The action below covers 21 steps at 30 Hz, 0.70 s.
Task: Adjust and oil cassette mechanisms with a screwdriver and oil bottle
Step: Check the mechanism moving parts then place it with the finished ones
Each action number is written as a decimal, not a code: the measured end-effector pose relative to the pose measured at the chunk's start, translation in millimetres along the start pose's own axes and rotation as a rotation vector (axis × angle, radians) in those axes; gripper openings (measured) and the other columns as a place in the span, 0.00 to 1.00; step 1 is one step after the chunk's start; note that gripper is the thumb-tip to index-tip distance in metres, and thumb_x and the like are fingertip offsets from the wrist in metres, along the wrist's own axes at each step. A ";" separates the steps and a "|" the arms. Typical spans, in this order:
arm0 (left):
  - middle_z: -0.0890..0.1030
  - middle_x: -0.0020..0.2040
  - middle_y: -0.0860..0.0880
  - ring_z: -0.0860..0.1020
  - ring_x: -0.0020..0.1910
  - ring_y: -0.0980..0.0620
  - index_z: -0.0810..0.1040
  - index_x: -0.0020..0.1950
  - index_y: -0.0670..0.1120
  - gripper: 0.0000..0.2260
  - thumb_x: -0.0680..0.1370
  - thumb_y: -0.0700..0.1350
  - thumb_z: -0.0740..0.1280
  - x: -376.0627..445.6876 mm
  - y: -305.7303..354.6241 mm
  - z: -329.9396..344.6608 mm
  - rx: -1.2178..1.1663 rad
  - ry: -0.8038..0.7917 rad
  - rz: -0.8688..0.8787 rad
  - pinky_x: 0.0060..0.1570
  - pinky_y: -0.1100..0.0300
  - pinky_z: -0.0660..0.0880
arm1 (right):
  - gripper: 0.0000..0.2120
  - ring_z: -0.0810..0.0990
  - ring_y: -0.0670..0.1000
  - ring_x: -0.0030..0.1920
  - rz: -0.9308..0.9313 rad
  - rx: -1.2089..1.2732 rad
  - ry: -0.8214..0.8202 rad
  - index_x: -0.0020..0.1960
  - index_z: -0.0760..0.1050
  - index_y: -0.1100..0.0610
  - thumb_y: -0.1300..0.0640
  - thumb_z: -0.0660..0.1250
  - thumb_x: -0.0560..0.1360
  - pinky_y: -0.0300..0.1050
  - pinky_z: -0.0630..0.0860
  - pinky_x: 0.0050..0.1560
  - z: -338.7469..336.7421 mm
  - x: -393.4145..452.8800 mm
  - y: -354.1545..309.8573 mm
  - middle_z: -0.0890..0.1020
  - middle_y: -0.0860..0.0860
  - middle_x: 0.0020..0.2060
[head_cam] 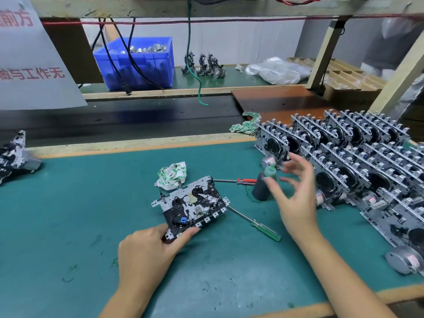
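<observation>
Head camera: a cassette mechanism (191, 204) lies near the middle of the green mat (68, 214), tilted, its near corner pinched by the left hand (146, 249), whose thumb and fingers curl round the metal edge. Just right of it stands a dark oil bottle (261, 187) with a green cap, upright on the mat. The right hand (296, 198) hovers beside the bottle with fingers spread and loosely bent, grasping nothing; the thumb tip lies at the bottle's side, though whether it touches cannot be told. A red-handled screwdriver (238, 180) lies flat behind the mechanism, its handle reaching the bottle. A green-handled screwdriver (259, 226) lies slanted on the mat between the mechanism and the right forearm. A crumpled green-and-white cloth (172, 176) sits just behind the mechanism. To the right, many more mechanisms (358, 157) are stacked in leaning rows. A second cloth (246, 125) lies at the far end of that stack. Farther back on a shelf stand a blue bin (137, 63) of metal parts and a clear plastic bag (275, 70).
</observation>
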<state>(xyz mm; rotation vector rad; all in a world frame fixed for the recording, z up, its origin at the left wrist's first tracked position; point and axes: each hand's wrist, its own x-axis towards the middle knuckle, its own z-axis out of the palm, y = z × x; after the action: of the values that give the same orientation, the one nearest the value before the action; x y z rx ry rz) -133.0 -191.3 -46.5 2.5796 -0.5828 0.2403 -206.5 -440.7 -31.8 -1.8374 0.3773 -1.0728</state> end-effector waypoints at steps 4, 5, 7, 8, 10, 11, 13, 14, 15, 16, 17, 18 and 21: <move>0.65 0.18 0.44 0.69 0.22 0.42 0.76 0.26 0.43 0.45 0.63 0.81 0.39 0.7 -1.1 0.9 0.002 -0.013 -0.005 0.25 0.57 0.67 | 0.10 0.73 0.43 0.37 -0.526 -0.306 -0.126 0.53 0.69 0.52 0.53 0.65 0.73 0.38 0.71 0.40 7.3 -26.3 -17.8 0.74 0.48 0.37; 0.67 0.18 0.44 0.71 0.23 0.42 0.76 0.26 0.42 0.46 0.63 0.81 0.39 0.7 -1.7 1.4 0.015 -0.011 -0.003 0.25 0.57 0.67 | 0.12 0.73 0.45 0.35 -0.477 -0.429 -0.234 0.55 0.69 0.52 0.48 0.62 0.74 0.40 0.71 0.37 12.8 -34.3 -20.7 0.75 0.47 0.34; 0.67 0.18 0.44 0.71 0.23 0.42 0.78 0.28 0.43 0.47 0.62 0.81 0.38 0.7 -2.6 1.8 0.021 -0.007 -0.003 0.26 0.56 0.68 | 0.24 0.76 0.48 0.37 -0.212 -0.656 -0.422 0.60 0.70 0.50 0.36 0.51 0.75 0.45 0.71 0.37 22.5 -42.2 -28.2 0.75 0.45 0.32; 0.66 0.18 0.45 0.70 0.23 0.43 0.79 0.28 0.44 0.47 0.61 0.82 0.39 0.9 -3.1 1.7 0.010 -0.003 -0.004 0.26 0.56 0.68 | 0.30 0.77 0.50 0.41 -0.104 -0.733 -0.504 0.63 0.69 0.48 0.31 0.43 0.75 0.47 0.71 0.40 25.1 -42.4 -28.6 0.76 0.45 0.34; 0.62 0.18 0.46 0.66 0.23 0.45 0.80 0.29 0.45 0.46 0.61 0.82 0.40 1.6 -3.4 -0.3 -0.022 -0.016 -0.004 0.27 0.56 0.68 | 0.35 0.78 0.52 0.46 -0.014 -0.732 -0.572 0.62 0.69 0.46 0.30 0.37 0.71 0.48 0.70 0.44 28.1 -36.3 -28.5 0.77 0.45 0.35; 0.60 0.18 0.47 0.64 0.23 0.45 0.80 0.28 0.46 0.45 0.61 0.82 0.41 2.2 -3.1 -1.8 -0.036 -0.030 -0.006 0.26 0.56 0.68 | 0.33 0.77 0.53 0.46 -0.022 -0.716 -0.584 0.59 0.70 0.46 0.31 0.37 0.71 0.48 0.69 0.44 30.4 -32.5 -28.1 0.77 0.45 0.35; 0.58 0.18 0.47 0.62 0.23 0.46 0.77 0.25 0.46 0.40 0.62 0.80 0.47 2.3 -1.7 -5.8 -0.076 -0.057 -0.005 0.25 0.57 0.65 | 0.22 0.76 0.53 0.43 -0.037 -0.677 -0.598 0.50 0.71 0.47 0.34 0.44 0.76 0.49 0.69 0.43 35.8 -27.1 -30.4 0.78 0.46 0.35; 0.57 0.19 0.46 0.61 0.23 0.46 0.73 0.22 0.47 0.35 0.62 0.78 0.51 2.4 -0.7 -7.5 -0.107 -0.056 -0.002 0.25 0.57 0.63 | 0.17 0.75 0.52 0.40 0.006 -0.587 -0.597 0.45 0.69 0.48 0.37 0.49 0.78 0.49 0.69 0.42 37.6 -26.6 -32.4 0.77 0.47 0.34; 0.59 0.20 0.44 0.60 0.24 0.46 0.67 0.21 0.47 0.31 0.62 0.75 0.54 2.6 0.2 -9.2 -0.160 -0.054 -0.010 0.25 0.57 0.62 | 0.14 0.74 0.51 0.36 0.064 -0.455 -0.597 0.41 0.67 0.48 0.41 0.53 0.79 0.50 0.68 0.41 38.9 -26.7 -34.8 0.77 0.48 0.32; 0.62 0.21 0.43 0.59 0.24 0.47 0.64 0.20 0.47 0.30 0.63 0.74 0.55 2.2 1.2 -11.0 -0.218 -0.054 -0.023 0.26 0.56 0.61 | 0.14 0.71 0.50 0.32 0.113 -0.324 -0.591 0.38 0.66 0.48 0.43 0.56 0.79 0.49 0.68 0.39 39.2 -26.7 -37.6 0.77 0.50 0.31; 0.65 0.21 0.43 0.60 0.23 0.48 0.62 0.19 0.50 0.28 0.63 0.73 0.55 2.5 1.9 -13.6 -0.285 -0.064 -0.045 0.27 0.56 0.62 | 0.15 0.69 0.48 0.30 0.138 -0.225 -0.581 0.36 0.65 0.49 0.44 0.57 0.79 0.48 0.67 0.37 39.0 -25.9 -40.8 0.77 0.51 0.30; 0.66 0.19 0.43 0.61 0.21 0.49 0.65 0.18 0.47 0.30 0.64 0.73 0.55 3.1 2.2 -16.3 -0.364 -0.063 -0.072 0.28 0.57 0.63 | 0.16 0.68 0.47 0.28 0.154 -0.162 -0.577 0.36 0.65 0.49 0.45 0.58 0.79 0.47 0.65 0.35 38.3 -25.1 -44.4 0.77 0.52 0.30; 0.61 0.14 0.48 0.60 0.17 0.53 0.61 0.16 0.43 0.34 0.66 0.72 0.56 7.6 2.6 -26.3 -0.619 0.010 -0.176 0.25 0.63 0.62 | 0.18 0.68 0.45 0.28 0.197 -0.048 -0.629 0.36 0.66 0.51 0.39 0.58 0.76 0.44 0.66 0.35 35.0 -27.6 -49.0 0.78 0.50 0.30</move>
<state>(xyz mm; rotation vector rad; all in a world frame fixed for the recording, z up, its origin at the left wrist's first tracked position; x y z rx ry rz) -129.0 -183.2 -20.5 2.0086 -0.3495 0.0048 -203.0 -378.0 -10.8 -2.0181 0.1991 -0.3202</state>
